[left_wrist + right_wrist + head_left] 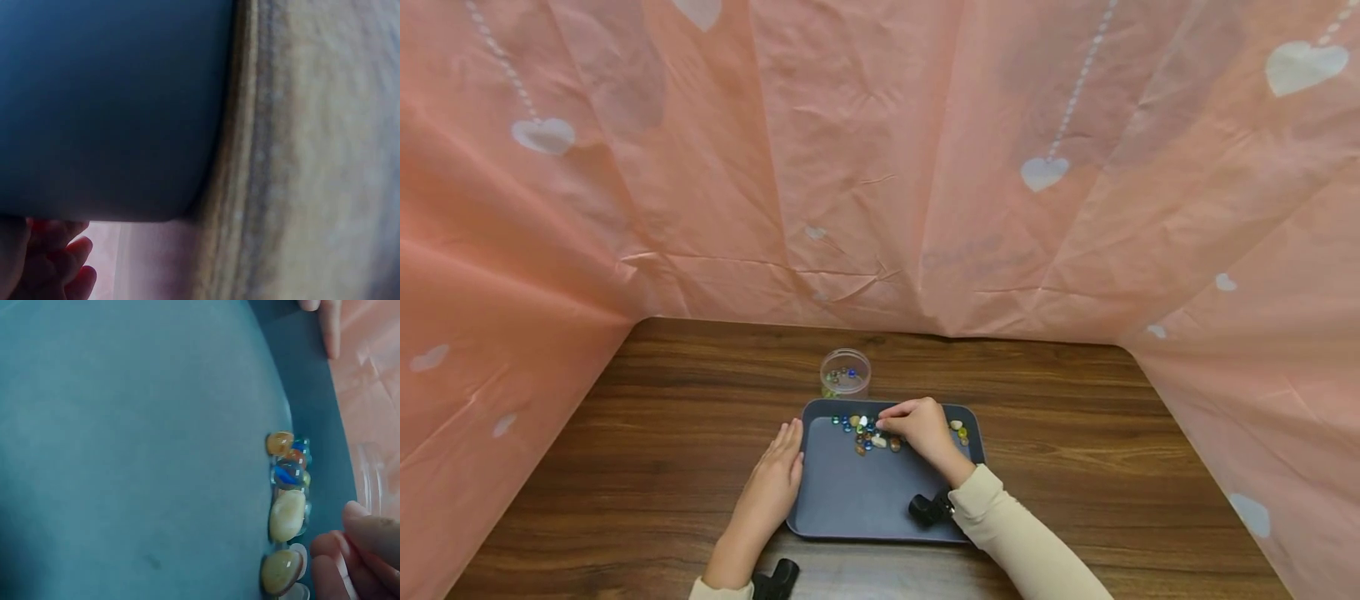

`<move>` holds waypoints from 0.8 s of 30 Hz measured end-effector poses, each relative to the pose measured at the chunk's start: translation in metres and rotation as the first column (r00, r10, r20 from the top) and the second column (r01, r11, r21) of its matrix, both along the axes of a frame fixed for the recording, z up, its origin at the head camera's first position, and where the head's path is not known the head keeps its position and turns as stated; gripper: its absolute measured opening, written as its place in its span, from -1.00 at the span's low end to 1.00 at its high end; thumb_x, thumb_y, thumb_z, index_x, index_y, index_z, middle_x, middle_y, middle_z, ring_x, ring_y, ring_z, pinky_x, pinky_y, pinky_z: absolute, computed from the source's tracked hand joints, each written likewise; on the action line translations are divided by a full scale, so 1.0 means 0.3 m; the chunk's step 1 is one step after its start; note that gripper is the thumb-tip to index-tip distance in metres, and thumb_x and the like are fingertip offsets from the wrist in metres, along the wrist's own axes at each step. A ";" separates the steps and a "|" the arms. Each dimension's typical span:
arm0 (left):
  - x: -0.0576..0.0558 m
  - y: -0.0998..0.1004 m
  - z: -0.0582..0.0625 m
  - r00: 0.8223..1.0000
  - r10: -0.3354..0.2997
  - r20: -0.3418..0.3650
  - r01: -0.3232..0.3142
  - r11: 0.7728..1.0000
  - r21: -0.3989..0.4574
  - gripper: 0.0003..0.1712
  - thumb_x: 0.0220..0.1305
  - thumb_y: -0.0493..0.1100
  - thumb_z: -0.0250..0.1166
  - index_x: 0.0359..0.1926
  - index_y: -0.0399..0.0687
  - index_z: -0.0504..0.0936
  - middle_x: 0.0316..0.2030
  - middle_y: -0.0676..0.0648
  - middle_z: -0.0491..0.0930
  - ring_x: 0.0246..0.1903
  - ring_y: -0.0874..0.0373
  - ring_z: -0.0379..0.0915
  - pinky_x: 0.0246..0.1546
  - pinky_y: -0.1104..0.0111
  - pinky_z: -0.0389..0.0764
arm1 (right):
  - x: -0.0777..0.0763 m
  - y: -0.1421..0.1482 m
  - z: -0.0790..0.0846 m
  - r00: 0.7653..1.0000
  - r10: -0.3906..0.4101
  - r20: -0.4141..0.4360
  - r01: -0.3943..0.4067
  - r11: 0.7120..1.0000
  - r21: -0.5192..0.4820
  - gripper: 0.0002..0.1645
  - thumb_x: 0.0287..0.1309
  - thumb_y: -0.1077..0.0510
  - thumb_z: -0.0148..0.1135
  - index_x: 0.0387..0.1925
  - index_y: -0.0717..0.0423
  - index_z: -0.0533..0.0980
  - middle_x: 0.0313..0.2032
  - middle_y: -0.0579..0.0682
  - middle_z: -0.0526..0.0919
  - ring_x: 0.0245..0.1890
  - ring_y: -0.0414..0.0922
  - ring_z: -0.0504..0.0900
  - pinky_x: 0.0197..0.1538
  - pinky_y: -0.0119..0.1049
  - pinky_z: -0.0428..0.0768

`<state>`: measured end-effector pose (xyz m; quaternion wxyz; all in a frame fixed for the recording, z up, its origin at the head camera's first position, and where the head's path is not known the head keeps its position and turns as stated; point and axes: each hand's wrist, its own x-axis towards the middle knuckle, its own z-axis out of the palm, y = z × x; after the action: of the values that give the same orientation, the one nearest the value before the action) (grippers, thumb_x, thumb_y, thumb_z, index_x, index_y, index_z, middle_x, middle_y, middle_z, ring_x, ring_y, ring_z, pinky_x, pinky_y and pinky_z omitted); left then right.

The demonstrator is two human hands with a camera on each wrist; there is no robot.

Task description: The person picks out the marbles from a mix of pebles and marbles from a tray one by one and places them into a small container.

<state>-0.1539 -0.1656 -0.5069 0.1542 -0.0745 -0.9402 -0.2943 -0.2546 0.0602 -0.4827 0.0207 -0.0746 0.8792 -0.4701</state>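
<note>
A dark grey tray [857, 508] lies on the table with glass marbles [868, 446] and smooth pebbles [878, 442] gathered along its far side. My left hand [775, 479] rests at the tray's left rim, its fingers extended and lying together. Over the marbles is my right hand [925, 429], thumb and fingertips brought close together; I cannot tell whether anything is pinched between them. The right wrist view shows its curled fingers [325, 547] right beside a pale pebble [287, 515] and a brownish pebble [281, 572].
Just behind the tray stands a clear round tub [846, 372] with several marbles inside. A few yellowish stones [962, 433] lie in the tray's far right corner. The brown wooden table [1075, 433] is enclosed by a pink curtain [865, 167] printed with white hearts.
</note>
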 end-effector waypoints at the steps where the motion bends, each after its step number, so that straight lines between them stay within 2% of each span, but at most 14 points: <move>1: -0.001 0.000 0.000 1.000 0.002 0.000 -0.002 1.000 0.000 -0.48 0.35 -0.37 0.17 0.30 -0.51 0.40 0.30 -0.38 0.43 0.34 -0.27 0.35 0.35 -0.07 0.40 | 0.001 -0.001 0.000 1.000 0.012 -0.022 -0.011 1.000 0.020 -0.90 -0.06 0.17 0.54 -0.44 0.10 0.79 -0.43 0.00 0.81 -0.43 -0.25 0.69 -0.39 -0.42 0.61; 4: -0.001 -0.002 -0.001 1.000 0.002 0.001 -0.002 1.000 -0.002 -0.48 0.36 -0.37 0.16 0.30 -0.51 0.39 0.31 -0.39 0.42 0.34 -0.27 0.35 0.36 -0.07 0.39 | 0.006 -0.007 -0.001 0.997 0.041 -0.066 -0.036 0.997 0.075 -0.90 -0.05 0.17 0.54 -0.43 0.11 0.79 -0.38 0.03 0.82 -0.31 -0.12 0.76 -0.29 -0.33 0.69; 7: -0.001 -0.002 -0.008 1.000 0.007 0.010 -0.007 1.000 0.000 -0.47 0.36 -0.37 0.16 0.30 -0.51 0.38 0.31 -0.38 0.42 0.35 -0.26 0.34 0.37 -0.06 0.39 | 0.011 -0.018 -0.007 0.995 0.057 -0.085 -0.046 0.992 0.118 -0.91 -0.04 0.20 0.52 -0.43 0.13 0.79 -0.40 0.03 0.82 -0.42 -0.17 0.73 -0.39 -0.37 0.66; 12: -0.001 0.001 -0.012 1.000 0.011 0.016 -0.011 1.000 0.000 -0.47 0.37 -0.35 0.16 0.30 -0.51 0.38 0.31 -0.38 0.41 0.35 -0.25 0.34 0.37 -0.05 0.38 | 0.020 -0.032 -0.016 0.992 0.070 -0.101 -0.054 0.986 0.158 -0.94 -0.05 0.25 0.51 -0.45 0.16 0.78 -0.46 0.04 0.80 -0.61 -0.34 0.54 -0.56 -0.48 0.51; 16: 0.000 0.001 -0.007 1.000 0.015 0.012 -0.015 1.000 0.001 -0.47 0.37 -0.35 0.16 0.30 -0.51 0.38 0.31 -0.38 0.41 0.35 -0.26 0.34 0.37 -0.05 0.38 | 0.020 -0.036 -0.018 0.991 0.087 -0.102 -0.069 0.984 0.165 -0.94 -0.04 0.27 0.50 -0.44 0.19 0.78 -0.47 0.05 0.80 -0.67 -0.34 0.50 -0.60 -0.49 0.49; 19: -0.003 0.000 -0.006 1.000 0.017 -0.003 -0.017 1.000 0.003 -0.48 0.36 -0.36 0.17 0.29 -0.52 0.39 0.30 -0.39 0.42 0.34 -0.27 0.35 0.36 -0.07 0.39 | 0.014 -0.034 -0.021 0.989 0.095 -0.111 -0.074 0.981 0.179 -0.95 -0.03 0.25 0.50 -0.45 0.17 0.78 -0.47 0.03 0.80 -0.63 -0.35 0.52 -0.57 -0.51 0.49; 21: -0.003 0.000 -0.006 1.000 0.016 -0.007 -0.016 1.000 0.002 -0.47 0.35 -0.36 0.17 0.29 -0.52 0.39 0.30 -0.39 0.43 0.33 -0.27 0.36 0.36 -0.07 0.39 | 0.010 -0.029 -0.018 0.992 0.087 -0.091 -0.072 0.986 0.153 -0.94 -0.02 0.24 0.50 -0.44 0.17 0.78 -0.50 0.05 0.79 -0.65 -0.32 0.55 -0.58 -0.51 0.49; 24: -0.003 0.000 -0.009 1.000 0.013 -0.002 -0.013 1.000 0.001 -0.48 0.35 -0.36 0.17 0.29 -0.52 0.39 0.30 -0.39 0.43 0.34 -0.27 0.35 0.36 -0.06 0.39 | 0.002 -0.019 -0.008 0.997 0.054 -0.047 -0.050 0.996 0.077 -0.90 -0.02 0.21 0.51 -0.41 0.16 0.78 -0.45 0.06 0.81 -0.56 -0.30 0.61 -0.52 -0.49 0.52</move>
<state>-0.1548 -0.1657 -0.5094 0.1572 -0.0686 -0.9403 -0.2938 -0.2541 0.0546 -0.4851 0.0143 -0.1079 0.8945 -0.4336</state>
